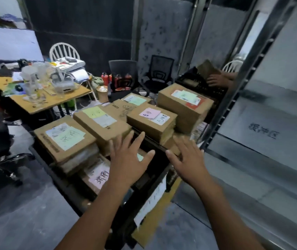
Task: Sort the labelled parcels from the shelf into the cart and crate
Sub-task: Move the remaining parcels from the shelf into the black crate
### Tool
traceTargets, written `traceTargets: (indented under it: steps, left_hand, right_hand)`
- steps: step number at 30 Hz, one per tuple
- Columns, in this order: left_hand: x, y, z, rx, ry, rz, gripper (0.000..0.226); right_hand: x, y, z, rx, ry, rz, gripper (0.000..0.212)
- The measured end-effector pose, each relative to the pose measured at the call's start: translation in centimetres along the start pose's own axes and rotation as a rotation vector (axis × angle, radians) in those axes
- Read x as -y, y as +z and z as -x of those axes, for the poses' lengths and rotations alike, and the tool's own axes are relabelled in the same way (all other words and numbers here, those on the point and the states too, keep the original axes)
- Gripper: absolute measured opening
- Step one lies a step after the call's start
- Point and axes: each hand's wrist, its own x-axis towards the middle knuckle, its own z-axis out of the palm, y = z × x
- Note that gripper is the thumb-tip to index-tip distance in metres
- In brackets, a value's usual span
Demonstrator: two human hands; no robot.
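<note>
- Shelf (270, 127) of grey metal stood at three o'clock.
- Cart (57, 179) at centre carried the labelled parcels (106, 127), stacked close together; a black crate (185, 80) sat at one o'clock.
- Left hand (127, 163) and right hand (187, 159) hovered at six o'clock, empty, fingers spread; the placing step looked finished, and next likely meant squaring the stack.

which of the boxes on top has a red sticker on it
The biggest box, at the pile's right rear: a red patch sits beside its green label; the others show none.
</note>
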Motion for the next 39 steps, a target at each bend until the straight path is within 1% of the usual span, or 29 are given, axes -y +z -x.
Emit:
traceTargets:
  steps: [3, 6, 8, 13, 19, 24, 30, 33, 39]
  left_hand:
    - [-5.2, 2.0, 0.0, 0.073, 0.107, -0.037, 0.074]
    - [-11.5, 4.8, 1.1, 0.139, 0.200, -0.011, 0.079]
    - [-16.2, 6.9, 2.5, 0.152, 0.279, 0.013, 0.078]
    - [-26.9, 11.6, 7.0, 0.257, 0.479, 0.031, 0.078]
    - [-37.3, 17.6, 13.9, 0.397, 0.634, 0.080, 0.078]
    - [-44.2, 21.9, 19.6, 0.523, 0.752, 0.055, 0.077]
    - [-50.3, 26.5, 23.6, 0.619, 0.876, 0.052, 0.076]
    - [-53.8, 29.0, 24.7, 0.649, 0.942, 0.050, 0.075]
    - [-61.4, 34.4, 25.8, 0.733, 1.044, 0.072, 0.074]
  right_hand:
    - [-4.9, -3.1, 3.2, -0.063, 0.102, -0.038, 0.067]
    - [-10.2, -6.4, 7.2, -0.130, 0.203, -0.042, 0.067]
    - [-14.0, -8.6, 10.2, -0.175, 0.285, -0.047, 0.067]
    - [-22.6, -13.7, 19.3, -0.291, 0.462, -0.049, 0.067]
    - [-30.8, -16.9, 30.6, -0.377, 0.660, -0.088, 0.066]
    - [-35.4, -18.0, 38.1, -0.485, 0.813, -0.146, 0.066]
    - [-39.5, -18.8, 44.2, -0.544, 0.967, -0.159, 0.065]
    - [-41.7, -19.6, 46.3, -0.565, 1.040, -0.160, 0.065]
    - [-48.0, -22.8, 48.0, -0.585, 1.163, -0.069, 0.066]
